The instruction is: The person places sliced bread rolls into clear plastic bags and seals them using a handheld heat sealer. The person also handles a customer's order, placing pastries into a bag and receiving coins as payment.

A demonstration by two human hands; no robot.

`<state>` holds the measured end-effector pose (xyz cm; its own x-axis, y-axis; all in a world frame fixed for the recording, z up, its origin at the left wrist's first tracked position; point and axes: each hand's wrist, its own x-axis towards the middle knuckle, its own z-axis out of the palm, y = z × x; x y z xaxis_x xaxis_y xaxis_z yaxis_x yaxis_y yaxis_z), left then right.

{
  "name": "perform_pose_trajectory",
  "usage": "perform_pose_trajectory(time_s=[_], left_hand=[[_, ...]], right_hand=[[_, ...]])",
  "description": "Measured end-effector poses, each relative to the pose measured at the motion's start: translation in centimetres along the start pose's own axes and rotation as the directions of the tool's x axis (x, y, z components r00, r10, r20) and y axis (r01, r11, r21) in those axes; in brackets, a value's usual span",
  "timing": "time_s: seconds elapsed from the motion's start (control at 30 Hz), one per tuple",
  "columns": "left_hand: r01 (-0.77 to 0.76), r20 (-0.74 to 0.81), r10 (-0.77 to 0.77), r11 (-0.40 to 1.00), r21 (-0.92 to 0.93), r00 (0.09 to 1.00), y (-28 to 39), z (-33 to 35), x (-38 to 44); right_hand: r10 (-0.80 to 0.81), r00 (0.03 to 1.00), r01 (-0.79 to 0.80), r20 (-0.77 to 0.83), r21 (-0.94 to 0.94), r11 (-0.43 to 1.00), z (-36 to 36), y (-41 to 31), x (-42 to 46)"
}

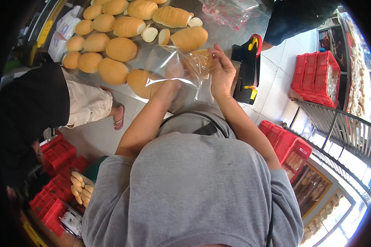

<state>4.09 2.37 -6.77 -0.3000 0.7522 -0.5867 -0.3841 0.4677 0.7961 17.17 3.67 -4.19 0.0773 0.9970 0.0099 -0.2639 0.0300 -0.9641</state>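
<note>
My left hand is inside or behind a clear plastic bag, its fingers partly hidden by glare on the film. My right hand holds the bag's right side, with fingertips beside a piece of bread seen through the plastic. Sliced bread loaves lie just beyond the bag. Another loaf rests near my left forearm. Rows of loaves cover the left of the metal table, with cut end pieces among them.
A black, red and yellow tape dispenser stands at the table's right edge. Plastic packaging lies at the far side. People stand at left and upper right. Red crates are stacked at right, more at lower left, near a metal rack.
</note>
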Motion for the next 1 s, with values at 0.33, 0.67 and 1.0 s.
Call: perform_pose_trajectory(time_s=[0.33, 0.67, 1.0], left_hand=[[-0.135, 0.006, 0.136, 0.97, 0.2, 0.991, -1.2, 1.7, 0.7], [-0.036, 0.586, 0.399, 0.846, -0.532, 0.705, -0.8, -0.5, 1.1], [-0.691, 0.901, 0.356, 0.717, -0.094, 0.247, 16.0, 0.3, -10.5]], right_hand=[[0.44, 0.871, -0.312, -0.217, 0.447, 0.838, -4.3, 2.8, 0.8], [0.146, 0.989, -0.146, -0.022, -0.018, 0.989, -1.2, -3.9, -0.2], [-0.014, 0.99, -0.032, 0.14, 0.319, 0.947, 2.5, -14.4, 2.1]])
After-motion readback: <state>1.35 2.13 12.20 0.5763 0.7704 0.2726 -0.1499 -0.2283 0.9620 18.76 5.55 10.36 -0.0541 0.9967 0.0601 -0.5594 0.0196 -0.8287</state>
